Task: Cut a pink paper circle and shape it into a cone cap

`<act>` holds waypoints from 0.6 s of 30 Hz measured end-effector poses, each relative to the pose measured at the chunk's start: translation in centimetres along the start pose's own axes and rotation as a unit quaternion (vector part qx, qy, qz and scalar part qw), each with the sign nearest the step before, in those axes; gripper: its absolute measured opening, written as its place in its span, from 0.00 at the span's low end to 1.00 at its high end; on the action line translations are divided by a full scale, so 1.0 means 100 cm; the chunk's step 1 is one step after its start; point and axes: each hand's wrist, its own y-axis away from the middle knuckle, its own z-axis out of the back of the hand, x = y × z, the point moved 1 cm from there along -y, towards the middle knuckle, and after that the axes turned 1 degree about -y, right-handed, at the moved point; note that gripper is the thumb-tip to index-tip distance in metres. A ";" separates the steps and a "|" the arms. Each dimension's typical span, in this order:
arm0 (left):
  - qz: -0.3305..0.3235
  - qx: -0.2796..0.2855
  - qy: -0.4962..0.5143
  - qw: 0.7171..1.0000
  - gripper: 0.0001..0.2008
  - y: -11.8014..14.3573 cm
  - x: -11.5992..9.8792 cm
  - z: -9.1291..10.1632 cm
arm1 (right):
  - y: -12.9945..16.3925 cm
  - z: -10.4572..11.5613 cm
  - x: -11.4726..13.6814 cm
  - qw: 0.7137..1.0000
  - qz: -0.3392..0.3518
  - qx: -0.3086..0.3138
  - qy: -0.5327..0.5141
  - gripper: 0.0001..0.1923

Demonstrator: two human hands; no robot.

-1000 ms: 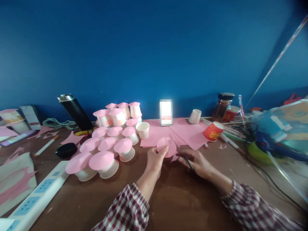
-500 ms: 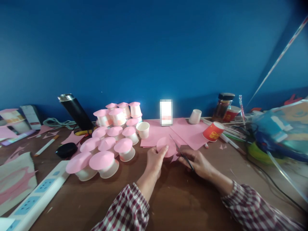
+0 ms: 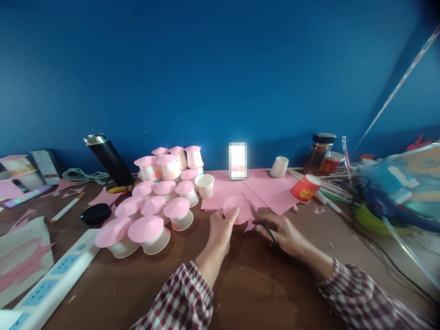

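Between thumb and fingers, my left hand (image 3: 222, 229) pinches a round pink paper disc (image 3: 237, 208). My right hand (image 3: 280, 231) is closed around the handles of dark scissors (image 3: 264, 223), whose blades point up and left along the disc's right edge. A small pink offcut (image 3: 250, 225) lies just below the blades. Pink paper sheets (image 3: 275, 188) lie flat beyond both hands. To the left stand several white paper cups with pink cone tops (image 3: 178, 214). An uncovered white cup (image 3: 204, 185) stands at their right end.
A tilted red paper cup (image 3: 305, 188) and an upside-down white cup (image 3: 279, 167) are at the right. A white power strip (image 3: 62, 270) runs along the left, near a black flask (image 3: 110, 158). A plastic bag (image 3: 405, 183) sits far right; the blue wall (image 3: 206, 82) closes the back.
Almost nothing differs. The disc has shifted very slightly left in my left hand; both hands keep their hold and place.
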 end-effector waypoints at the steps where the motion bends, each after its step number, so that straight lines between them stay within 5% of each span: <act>1: 0.002 0.000 0.000 1.000 0.19 0.000 0.000 0.000 | 0.000 0.000 -0.001 1.000 0.000 0.000 0.002 0.23; 18: -0.001 -0.021 0.015 1.000 0.19 -0.002 -0.001 0.000 | 0.000 0.000 0.001 1.000 0.000 0.004 -0.003 0.24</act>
